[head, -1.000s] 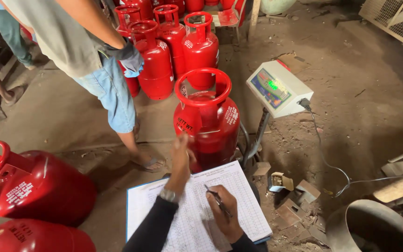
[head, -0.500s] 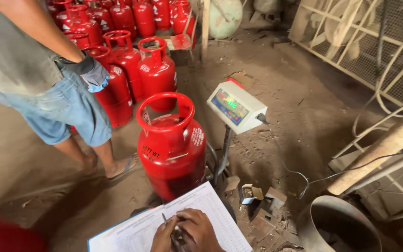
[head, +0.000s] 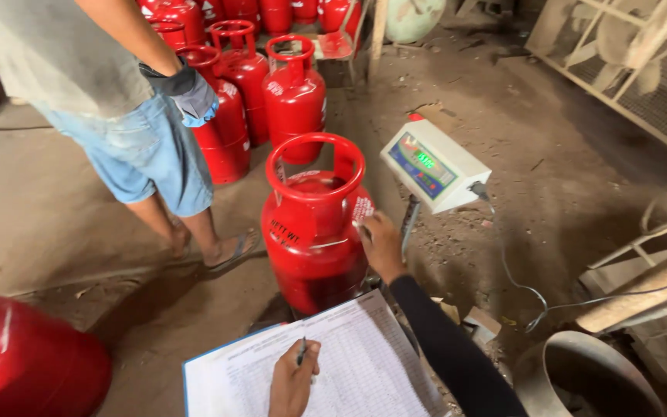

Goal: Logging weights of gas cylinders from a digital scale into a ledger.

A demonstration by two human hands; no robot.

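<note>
The left hand (head: 293, 380), cut off by the frame, is pinching a pen (head: 301, 351) over the clipboard sheet (head: 364, 363); the right hand (head: 381, 245) is lying spread against the red cylinder (head: 314, 232), standing on the dirt floor (head: 550, 170).

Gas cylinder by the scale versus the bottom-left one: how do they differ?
The gas cylinder by the scale stands upright, ring handle in view; the bottom-left cylinder shows only a rounded side, cut by the frame. The right hand touches the first, nothing the second. Both are red.
</note>
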